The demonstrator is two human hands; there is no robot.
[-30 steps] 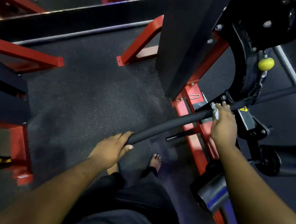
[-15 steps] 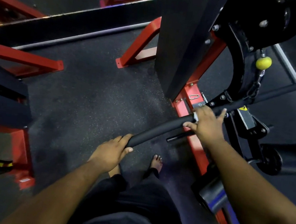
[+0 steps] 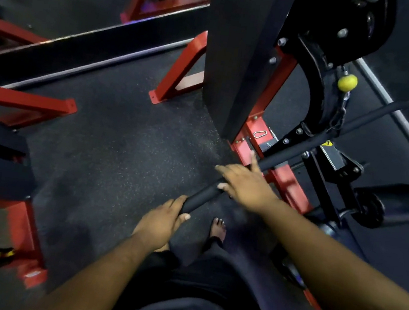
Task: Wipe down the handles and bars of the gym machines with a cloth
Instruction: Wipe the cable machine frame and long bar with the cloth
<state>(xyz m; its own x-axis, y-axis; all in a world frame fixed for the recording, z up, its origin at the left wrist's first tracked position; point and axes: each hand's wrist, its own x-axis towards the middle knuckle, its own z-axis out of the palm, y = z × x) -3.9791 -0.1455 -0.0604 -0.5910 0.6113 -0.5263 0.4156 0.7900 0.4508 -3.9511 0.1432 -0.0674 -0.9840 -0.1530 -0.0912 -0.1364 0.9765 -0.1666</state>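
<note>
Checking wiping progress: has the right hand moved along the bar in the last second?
Yes. The right hand slid down the bar, away from the yellow ball, toward the left hand.

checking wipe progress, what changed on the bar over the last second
The right hand slid down the black bar from near the chain attachment toward the near end, closing on the left hand. The cloth, visible earlier, is now hidden. The left hand's grip on the bar's end stayed.

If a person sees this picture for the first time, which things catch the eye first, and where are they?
The long black padded bar crosses the middle diagonally; the left hand grips its near end and the right hand lies over it further up. Behind stands the bright red steel machine frame against the dark speckled rubber floor. A small yellow ball hangs at upper right.
</note>
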